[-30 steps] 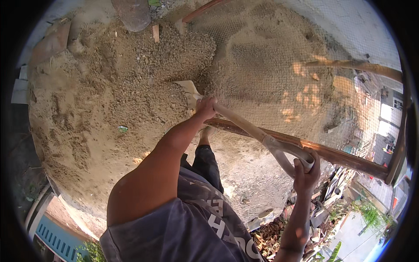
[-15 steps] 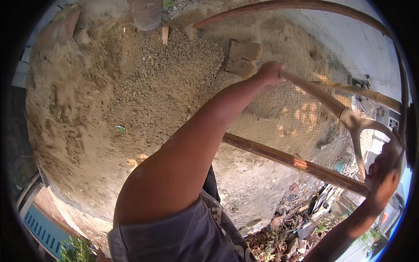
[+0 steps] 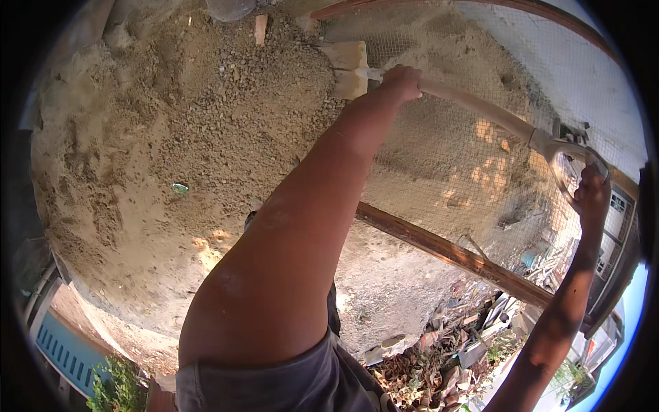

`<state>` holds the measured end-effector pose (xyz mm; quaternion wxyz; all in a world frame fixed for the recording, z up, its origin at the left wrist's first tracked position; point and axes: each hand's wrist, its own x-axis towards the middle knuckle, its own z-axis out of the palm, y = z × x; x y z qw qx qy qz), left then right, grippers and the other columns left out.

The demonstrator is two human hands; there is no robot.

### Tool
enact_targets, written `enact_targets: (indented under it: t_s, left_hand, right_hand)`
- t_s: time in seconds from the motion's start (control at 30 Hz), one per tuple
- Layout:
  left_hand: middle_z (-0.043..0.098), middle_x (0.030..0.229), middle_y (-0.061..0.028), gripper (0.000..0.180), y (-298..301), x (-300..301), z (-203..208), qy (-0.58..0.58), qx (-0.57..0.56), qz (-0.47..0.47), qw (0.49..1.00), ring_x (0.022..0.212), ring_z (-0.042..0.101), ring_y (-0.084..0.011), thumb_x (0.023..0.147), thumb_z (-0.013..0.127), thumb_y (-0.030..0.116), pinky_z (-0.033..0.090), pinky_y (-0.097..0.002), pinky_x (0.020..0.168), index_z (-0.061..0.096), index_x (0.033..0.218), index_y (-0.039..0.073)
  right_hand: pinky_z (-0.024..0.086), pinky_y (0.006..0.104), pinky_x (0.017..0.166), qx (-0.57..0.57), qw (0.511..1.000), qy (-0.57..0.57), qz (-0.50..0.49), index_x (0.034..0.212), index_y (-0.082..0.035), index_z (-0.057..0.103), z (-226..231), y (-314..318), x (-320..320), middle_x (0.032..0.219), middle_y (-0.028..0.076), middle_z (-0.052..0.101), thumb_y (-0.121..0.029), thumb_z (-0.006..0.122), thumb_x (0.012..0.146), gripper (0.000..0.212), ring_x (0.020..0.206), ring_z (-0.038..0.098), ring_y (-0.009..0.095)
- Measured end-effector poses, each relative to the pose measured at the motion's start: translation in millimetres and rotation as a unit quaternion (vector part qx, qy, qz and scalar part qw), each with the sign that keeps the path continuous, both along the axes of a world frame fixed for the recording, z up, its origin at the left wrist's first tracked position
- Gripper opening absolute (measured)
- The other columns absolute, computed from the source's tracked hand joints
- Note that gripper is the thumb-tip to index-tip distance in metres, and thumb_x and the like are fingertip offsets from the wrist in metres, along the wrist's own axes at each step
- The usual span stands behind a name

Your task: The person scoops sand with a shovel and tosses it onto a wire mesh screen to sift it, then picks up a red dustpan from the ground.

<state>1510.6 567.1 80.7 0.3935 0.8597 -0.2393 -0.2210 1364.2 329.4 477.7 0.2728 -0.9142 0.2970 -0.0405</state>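
Note:
A shovel with a dusty flat blade (image 3: 350,67) reaches across the upper middle of the head view. Low on its shaft (image 3: 477,106), close to the blade, my left hand (image 3: 402,82) is wrapped round it with the arm stretched far out. My right hand (image 3: 592,192) grips the D-shaped handle (image 3: 564,161) at the far right. The blade lies at the right edge of a heap of gravelly sand (image 3: 247,110), beside a wood-framed wire mesh screen (image 3: 439,158). How deep its front edge sits in the gravel, I cannot tell.
The screen's lower wooden bar (image 3: 453,250) slants across the right half. Dry leaves and scraps (image 3: 432,367) lie near my body. A small green object (image 3: 180,188) rests on the sand, and a wood piece (image 3: 261,29) sticks up behind. A blue slotted panel (image 3: 68,353) stands lower left.
The shovel blade has moved left and away, from over the mesh to the gravel's edge. Both hands have travelled with it, the right one higher in view, both still gripping.

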Motion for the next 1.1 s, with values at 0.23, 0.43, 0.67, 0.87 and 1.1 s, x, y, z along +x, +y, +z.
enact_targets:
  t_s: [0.23, 0.43, 0.67, 0.87, 1.1]
  left_hand:
    - [0.058, 0.100, -0.0124, 0.031, 107.2, -118.4, -54.7, -0.078, 0.005, 0.048, 0.996, 0.105, 0.052, -0.0340, 0.067, 0.075, 0.014, 0.042, -0.0455, 0.091, 0.061, 0.094, 0.009]
    - [0.054, 0.089, -0.0087, 0.025, 122.5, -198.5, -44.3, -0.199, -0.173, 0.182, 0.947, 0.092, 0.050, -0.0319, 0.064, 0.072, 0.007, 0.039, -0.0459, 0.082, 0.056, 0.083, 0.010]
    - [0.058, 0.077, -0.0071, 0.016, 14.5, -213.3, 112.2, -0.141, -0.283, -0.007, 0.949, 0.082, 0.056, -0.0284, 0.068, 0.069, 0.014, 0.041, -0.0456, 0.079, 0.057, 0.078, 0.012]
    - [0.064, 0.080, -0.0090, 0.015, -41.7, -233.3, 123.8, -0.013, -0.280, -0.103, 0.955, 0.081, 0.063, -0.0266, 0.073, 0.070, 0.022, 0.048, -0.0446, 0.074, 0.063, 0.082, 0.011]
    - [0.066, 0.081, -0.0105, 0.025, 22.6, -211.8, -4.2, 0.044, -0.160, -0.047, 0.985, 0.084, 0.065, -0.0282, 0.071, 0.075, 0.029, 0.049, -0.0434, 0.077, 0.065, 0.084, 0.010]
  right_hand:
    - [0.039, 0.0296, 0.067, 0.017, 0.991, -0.084, 0.103, 0.114, -0.001, 0.057, -76.6, 98.9, -144.4, 0.088, 0.006, 0.056, -0.046, 0.075, 0.076, 0.062, 0.076, 0.052, 0.016]
    - [0.049, 0.0319, 0.079, -0.115, 0.982, -0.136, 0.064, 0.111, -0.001, 0.059, -52.2, 155.8, -284.4, 0.097, 0.008, 0.064, -0.044, 0.085, 0.066, 0.067, 0.091, 0.062, 0.020]
    - [0.024, 0.0165, 0.036, -0.031, 0.978, -0.148, -0.146, 0.132, -0.002, 0.046, 162.7, 136.3, -308.4, 0.067, -0.005, 0.042, -0.039, 0.064, 0.089, 0.059, 0.042, 0.031, 0.000]
    - [0.023, 0.0167, 0.039, -0.066, 0.992, -0.029, -0.099, 0.136, -0.006, 0.042, 211.0, 164.3, -237.4, 0.086, 0.000, 0.056, -0.027, 0.052, 0.097, 0.045, 0.046, 0.035, -0.001]
    - [0.026, 0.0195, 0.034, 0.074, 0.994, -0.022, -0.081, 0.120, -0.006, 0.049, 57.4, 181.0, -161.8, 0.063, -0.004, 0.044, -0.030, 0.057, 0.095, 0.035, 0.041, 0.033, 0.002]
